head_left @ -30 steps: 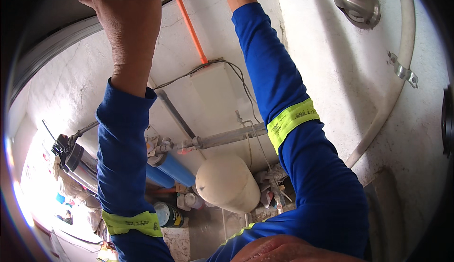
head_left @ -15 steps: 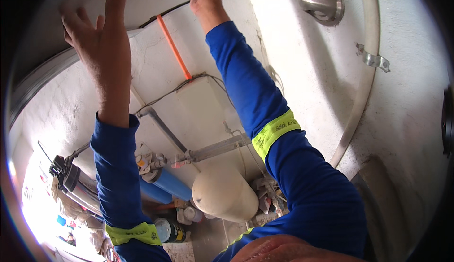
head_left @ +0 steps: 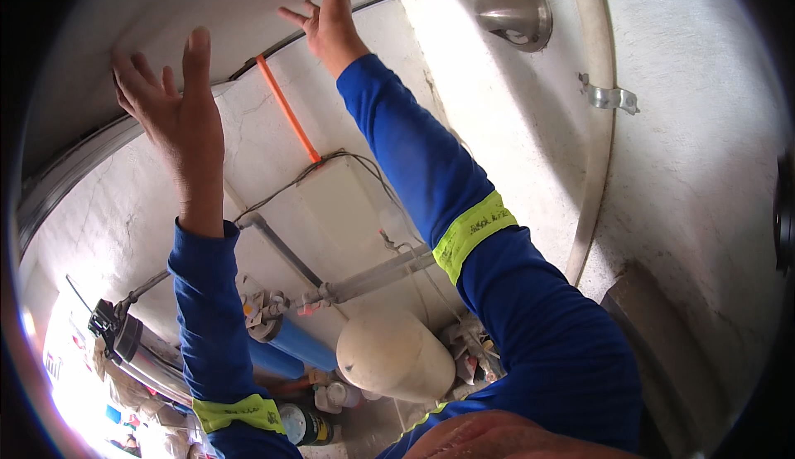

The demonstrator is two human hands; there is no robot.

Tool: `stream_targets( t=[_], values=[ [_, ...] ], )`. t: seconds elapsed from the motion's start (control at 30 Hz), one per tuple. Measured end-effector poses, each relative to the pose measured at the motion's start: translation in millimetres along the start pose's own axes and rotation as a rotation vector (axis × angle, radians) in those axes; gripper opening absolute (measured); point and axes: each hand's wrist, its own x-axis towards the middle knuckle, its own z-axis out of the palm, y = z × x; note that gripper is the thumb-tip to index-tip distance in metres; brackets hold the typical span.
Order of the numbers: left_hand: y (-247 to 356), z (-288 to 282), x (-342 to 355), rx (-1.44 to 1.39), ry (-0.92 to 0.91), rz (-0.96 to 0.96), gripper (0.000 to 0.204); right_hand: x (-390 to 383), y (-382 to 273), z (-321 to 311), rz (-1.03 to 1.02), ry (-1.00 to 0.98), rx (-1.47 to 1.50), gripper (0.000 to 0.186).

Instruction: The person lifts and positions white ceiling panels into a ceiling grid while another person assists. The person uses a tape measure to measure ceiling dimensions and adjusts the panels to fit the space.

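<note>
Now both hands show almost whole against the panel (head_left: 240, 12), where a second ago the upper edge cut them off; more of its smooth, matte underside shows too, so both hands seem to be working at it together. The panel lies overhead, edged by a dark strip. The left hand (head_left: 176, 113) is spread wide, fingertips seemingly against the surface; the right hand (head_left: 331, 32) is splayed, nothing visible in it, its contact hard to tell. Beyond lie a straight orange tube (head_left: 287, 107), cracked plaster wall (head_left: 99, 198), a rounded cream tank (head_left: 393, 358), a domed steel hood (head_left: 515, 7) and a curved pale pipe (head_left: 603, 36).
</note>
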Motion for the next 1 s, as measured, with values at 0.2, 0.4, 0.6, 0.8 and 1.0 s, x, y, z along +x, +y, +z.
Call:
stream_targets(
  t=[0.2, 0.4, 0.6, 0.8, 1.0],
  values=[
    [-0.8, -34.2, -4.6, -0.056, -0.03, 0.054, 0.094, -5.7, -6.8, -14.5, -0.029, 0.045, 0.089, 0.089],
    [-3.5, -92.0, 31.0, 0.436, -0.12, 0.555, 0.071, -21.8, -36.7, 3.6, -0.514, -0.075, -0.653, 0.087],
    [0.6, -104.4, 64.8, 0.682, -0.098, 0.512, 0.057, -22.2, -26.8, 13.1, -0.271, 0.078, -0.462, 0.096],
    [3.4, -97.2, 61.3, 0.676, -0.101, 0.581, 0.052, -18.9, -11.1, -23.3, -0.77, -0.102, -1.187, 0.088],
    [6.6, -104.4, 78.6, 0.695, -0.141, 0.387, 0.05, 3.3, -17.2, -1.5, -0.211, -0.095, -0.262, 0.078]
  ],
)
